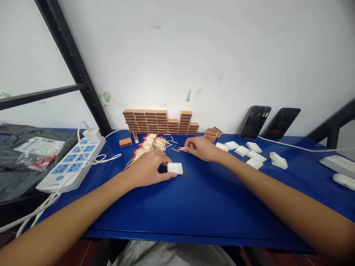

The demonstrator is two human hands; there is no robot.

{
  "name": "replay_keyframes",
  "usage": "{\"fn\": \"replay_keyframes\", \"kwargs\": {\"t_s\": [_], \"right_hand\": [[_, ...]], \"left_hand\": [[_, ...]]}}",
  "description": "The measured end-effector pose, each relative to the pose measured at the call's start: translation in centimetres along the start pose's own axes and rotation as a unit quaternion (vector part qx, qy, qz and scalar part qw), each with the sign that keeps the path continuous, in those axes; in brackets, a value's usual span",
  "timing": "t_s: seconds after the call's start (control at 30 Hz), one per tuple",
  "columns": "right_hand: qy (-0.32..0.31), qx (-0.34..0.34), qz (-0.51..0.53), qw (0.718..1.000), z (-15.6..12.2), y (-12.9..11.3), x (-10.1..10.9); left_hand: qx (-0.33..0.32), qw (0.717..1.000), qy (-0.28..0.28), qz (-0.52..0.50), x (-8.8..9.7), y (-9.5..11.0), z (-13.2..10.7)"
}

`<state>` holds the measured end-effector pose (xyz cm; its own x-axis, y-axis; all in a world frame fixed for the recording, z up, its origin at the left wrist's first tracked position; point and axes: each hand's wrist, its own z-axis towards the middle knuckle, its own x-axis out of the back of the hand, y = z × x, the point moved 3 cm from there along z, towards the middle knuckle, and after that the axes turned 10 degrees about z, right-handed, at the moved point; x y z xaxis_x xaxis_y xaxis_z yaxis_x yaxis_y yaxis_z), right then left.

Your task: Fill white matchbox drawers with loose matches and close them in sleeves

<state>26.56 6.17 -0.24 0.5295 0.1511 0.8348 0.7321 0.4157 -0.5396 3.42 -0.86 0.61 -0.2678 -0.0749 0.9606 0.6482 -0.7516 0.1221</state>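
My left hand (151, 166) is closed on a white matchbox tray (175, 168), its thumb along the near side and fingers behind. The tray's inside looks bare. Beyond and left of it, my right hand (198, 147) pinches a few matches (181, 148) with red tips, low over the table. A large heap of loose matches (149, 144) spreads behind my left hand, which hides part of it. Single matches lie scattered between the heap and my right fingers.
Stacked brown matchboxes (151, 122) line the wall. More matchbox sleeves (212, 133) and white trays (255, 156) lie to the right. Two phones (254, 122) lean on the wall. A power strip (73, 160) with white cables and a dark plastic bag (27, 155) are at left.
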Motion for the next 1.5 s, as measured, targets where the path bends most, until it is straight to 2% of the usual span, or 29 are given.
{"fn": "replay_keyframes", "kwargs": {"t_s": [0.2,0.37,0.53,0.77,0.97,1.17,1.5], "right_hand": [[0.033,0.032,0.056,0.997,-3.3,-0.3,1.0],[0.039,0.067,0.125,0.989,-4.4,-1.7,1.3],[0.016,0.095,0.163,0.982,-5.0,-3.5,0.4],[-0.026,0.09,0.168,0.981,-5.4,-4.4,-1.4],[-0.029,0.096,0.17,0.98,-5.6,-4.9,-1.4],[-0.052,0.107,0.146,0.982,-5.7,-4.9,-1.5],[-0.019,0.123,0.117,0.985,-5.7,-4.8,-1.4]], "left_hand": [[-0.011,1.0,0.019,0.004,-0.2,0.0,0.2],[-0.015,1.0,0.016,0.011,-0.2,-0.1,0.1],[-0.013,1.0,0.01,0.015,0.0,0.0,0.1],[-0.031,0.999,0.037,0.0,0.1,0.1,0.2],[-0.047,0.997,0.059,0.002,0.1,0.2,0.2],[-0.055,0.997,0.053,0.007,0.2,0.3,0.1],[-0.07,0.996,0.044,0.021,-0.1,0.2,0.2]]}}
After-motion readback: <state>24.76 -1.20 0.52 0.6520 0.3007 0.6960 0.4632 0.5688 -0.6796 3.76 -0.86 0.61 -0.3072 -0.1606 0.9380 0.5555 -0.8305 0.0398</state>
